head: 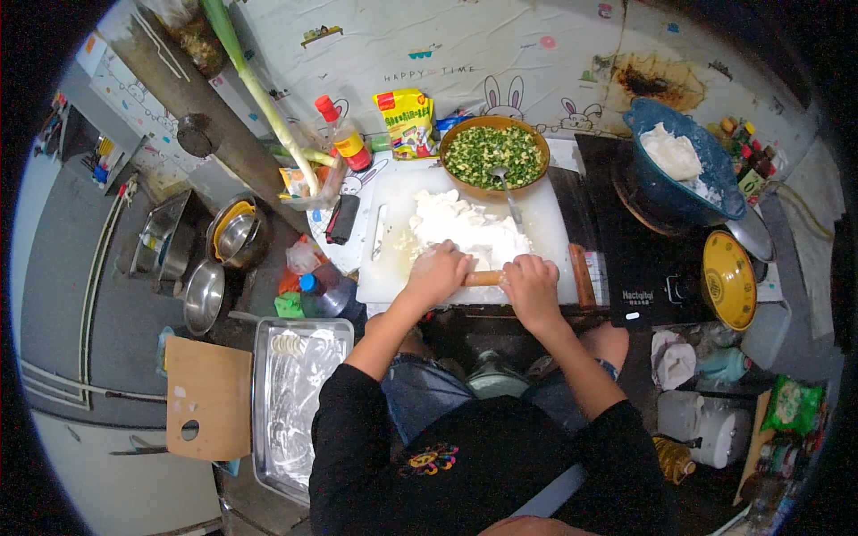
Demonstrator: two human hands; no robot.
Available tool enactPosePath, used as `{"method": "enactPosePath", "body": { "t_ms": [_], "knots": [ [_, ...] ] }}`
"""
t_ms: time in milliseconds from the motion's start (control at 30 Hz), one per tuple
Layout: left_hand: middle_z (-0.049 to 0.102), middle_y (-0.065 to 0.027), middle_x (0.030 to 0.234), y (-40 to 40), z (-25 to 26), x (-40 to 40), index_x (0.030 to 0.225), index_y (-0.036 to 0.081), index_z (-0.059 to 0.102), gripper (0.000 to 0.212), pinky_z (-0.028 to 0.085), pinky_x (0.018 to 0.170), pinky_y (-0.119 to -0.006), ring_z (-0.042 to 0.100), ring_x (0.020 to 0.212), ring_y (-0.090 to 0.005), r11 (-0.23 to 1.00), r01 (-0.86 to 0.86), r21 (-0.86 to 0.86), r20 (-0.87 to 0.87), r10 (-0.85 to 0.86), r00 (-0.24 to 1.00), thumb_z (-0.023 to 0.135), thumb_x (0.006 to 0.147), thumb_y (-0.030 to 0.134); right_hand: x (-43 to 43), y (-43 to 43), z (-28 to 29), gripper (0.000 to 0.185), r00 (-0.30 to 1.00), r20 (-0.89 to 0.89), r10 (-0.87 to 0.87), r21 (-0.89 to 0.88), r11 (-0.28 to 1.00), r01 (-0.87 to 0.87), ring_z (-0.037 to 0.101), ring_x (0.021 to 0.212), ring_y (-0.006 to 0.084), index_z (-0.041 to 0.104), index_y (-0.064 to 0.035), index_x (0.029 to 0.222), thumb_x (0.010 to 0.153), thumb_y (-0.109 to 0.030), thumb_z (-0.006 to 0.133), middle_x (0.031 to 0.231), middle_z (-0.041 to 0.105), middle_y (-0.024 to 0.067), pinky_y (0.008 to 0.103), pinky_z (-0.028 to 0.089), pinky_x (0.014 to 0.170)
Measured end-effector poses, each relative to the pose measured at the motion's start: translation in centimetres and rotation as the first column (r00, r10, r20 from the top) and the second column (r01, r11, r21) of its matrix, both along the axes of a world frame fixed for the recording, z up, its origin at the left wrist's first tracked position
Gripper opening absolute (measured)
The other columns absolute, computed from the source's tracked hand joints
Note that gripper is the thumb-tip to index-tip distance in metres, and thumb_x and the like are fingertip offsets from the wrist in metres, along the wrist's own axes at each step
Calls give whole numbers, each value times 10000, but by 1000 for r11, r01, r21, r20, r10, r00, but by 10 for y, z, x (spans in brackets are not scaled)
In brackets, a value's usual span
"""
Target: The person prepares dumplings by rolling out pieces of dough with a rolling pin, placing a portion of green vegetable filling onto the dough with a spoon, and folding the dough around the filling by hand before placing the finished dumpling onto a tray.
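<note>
My left hand (439, 271) and my right hand (533, 285) grip the two ends of a short wooden rolling pin (484, 278) near the front edge of a white plastic cutting board (392, 285). Just beyond the pin lies a heap of floured dough pieces (439, 214), overexposed and hard to tell apart. What lies under the pin is mostly hidden. At the board's far edge stands a brown bowl of chopped green filling (493, 151), with a metal spoon (509, 194) leaning out of it. A cleaver's wooden handle (582, 276) lies along the board's right edge.
To the left is a floured metal tray (258, 402) with several dumplings (287, 343). A blue basin (720, 167) holding dough (670, 155) and a yellow bowl (730, 281) stand right. Behind are a red-capped bottle (348, 144), a yellow packet (405, 124) and a leek (268, 107).
</note>
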State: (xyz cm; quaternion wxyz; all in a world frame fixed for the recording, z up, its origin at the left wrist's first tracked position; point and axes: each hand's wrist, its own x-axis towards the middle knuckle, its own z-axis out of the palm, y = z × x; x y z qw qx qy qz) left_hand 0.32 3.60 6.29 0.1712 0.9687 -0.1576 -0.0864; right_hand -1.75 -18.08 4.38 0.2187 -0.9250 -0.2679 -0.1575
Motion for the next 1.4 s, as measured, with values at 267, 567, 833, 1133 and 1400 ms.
{"method": "enactPosePath", "body": {
  "t_ms": [267,567,833,1133,1400],
  "knots": [
    [355,-213,1487,5,-33,-2,1439,-11,333,576,232,1122,-566,255,1420,-397,970,-241,-33,388,235,891,477,949,256,23,14,-10,388,995,-68,-70,21,997,71,499,1018,262,592,-40,1072,780,-253,734,1006,551,75,426,354,894],
    [302,-212,1519,4,-37,64,1422,-59,337,609,158,1145,-572,200,1443,-379,932,-344,-113,494,353,794,485,926,261,85,30,-23,316,951,13,-309,4,951,309,481,987,298,700,1,879,852,-311,653,980,534,121,442,362,839],
    [231,-193,1555,2,-36,60,1474,-29,249,617,77,1155,-579,120,1467,-362,927,-362,-96,441,366,820,437,968,270,75,28,-18,310,954,160,-254,19,967,254,492,975,303,664,-6,910,821,-302,684,970,534,117,455,355,834],
    [631,-153,1126,7,-16,21,1095,48,672,274,430,951,-426,561,1041,-342,990,17,-142,287,25,958,618,853,166,9,10,-17,244,993,113,-29,56,998,23,510,1036,258,594,-72,977,801,-206,695,998,550,69,432,349,890],
    [653,-122,1049,-3,-16,38,934,78,726,197,493,865,-418,604,974,-336,914,364,-179,261,-313,913,586,869,200,-8,-2,-13,309,997,78,-12,34,999,10,519,1047,255,591,-78,1054,771,-115,709,1035,563,61,423,340,918]
  ]
}}
